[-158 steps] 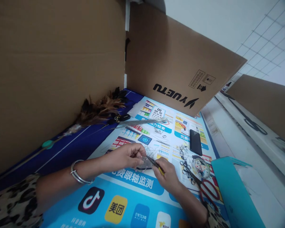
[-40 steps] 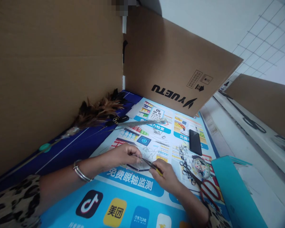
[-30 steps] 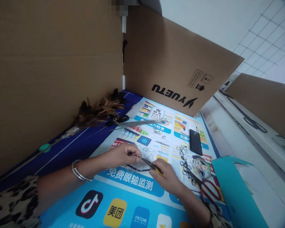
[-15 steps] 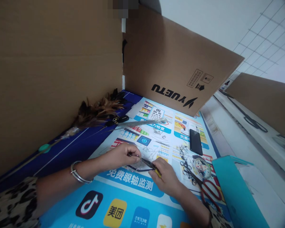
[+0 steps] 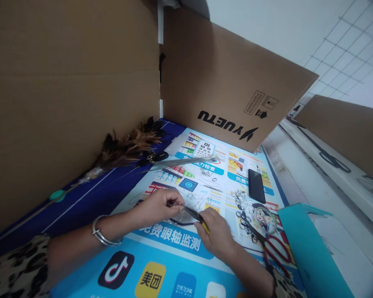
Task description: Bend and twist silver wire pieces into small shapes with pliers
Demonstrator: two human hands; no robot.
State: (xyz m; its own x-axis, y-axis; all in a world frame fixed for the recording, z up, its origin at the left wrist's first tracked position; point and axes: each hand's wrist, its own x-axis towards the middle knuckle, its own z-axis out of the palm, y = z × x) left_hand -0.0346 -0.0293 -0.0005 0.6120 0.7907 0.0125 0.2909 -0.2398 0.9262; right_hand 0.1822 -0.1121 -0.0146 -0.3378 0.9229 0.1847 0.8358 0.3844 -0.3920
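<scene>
My right hand (image 5: 216, 234) is wrapped round a pair of pliers (image 5: 191, 212) with yellow handles, its jaws pointing left. The jaw tips meet the fingertips of my left hand (image 5: 160, 205), which is closed in a pinch on a thin piece of wire (image 5: 175, 204). Most of that piece is hidden by the fingers and its exact shape is too small to make out. Loose bits of wire lie on the printed sheet (image 5: 170, 258) just beyond both hands. Farther back rests a bundle of long straight wires (image 5: 189, 160).
Right of my hands lie red-handled scissors (image 5: 278, 249), several small dark looped pieces (image 5: 244, 219), a round clear container (image 5: 265, 219) and a black phone (image 5: 256, 185). A teal box (image 5: 311, 248) borders the right side. Cardboard panels (image 5: 230, 78) and a feather duster (image 5: 130, 138) bound the back and left.
The pliers have tilted slightly in my right hand. My left hand keeps its pinch in almost the same spot, and the objects on the sheet stay put.
</scene>
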